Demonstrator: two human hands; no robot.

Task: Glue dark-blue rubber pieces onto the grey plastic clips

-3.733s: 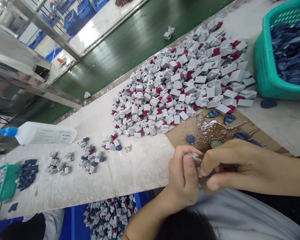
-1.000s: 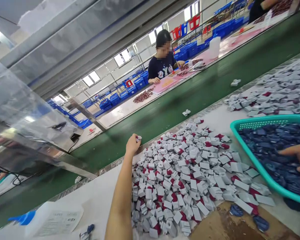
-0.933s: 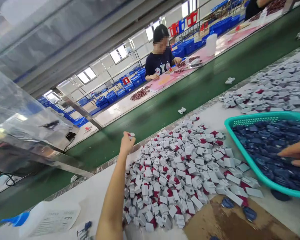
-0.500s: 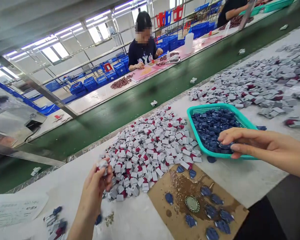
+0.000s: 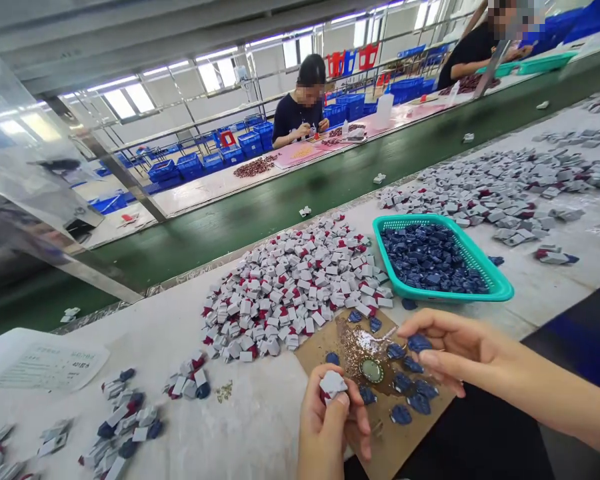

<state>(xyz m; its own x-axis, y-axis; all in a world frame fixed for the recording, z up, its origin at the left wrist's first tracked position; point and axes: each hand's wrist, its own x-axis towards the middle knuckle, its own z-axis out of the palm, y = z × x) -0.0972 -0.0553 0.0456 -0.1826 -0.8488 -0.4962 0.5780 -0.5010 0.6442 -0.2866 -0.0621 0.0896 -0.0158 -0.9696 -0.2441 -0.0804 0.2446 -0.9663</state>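
Grey block (image 5: 333, 383) sits pinched in the left hand (image 5: 330, 427) at the table's near edge, face up, while the right hand (image 5: 445, 347) nips a blue cap (image 5: 419, 343) over the gluey cardboard (image 5: 353, 337).

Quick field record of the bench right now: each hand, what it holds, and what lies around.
left hand: holds a grey part in its fingers
right hand: pinches a blue piece over the cardboard
cardboard: wet brown patch, round cap, scattered blue pieces
basket: teal, blue pieces inside
pile: grey and red parts, behind the cardboard
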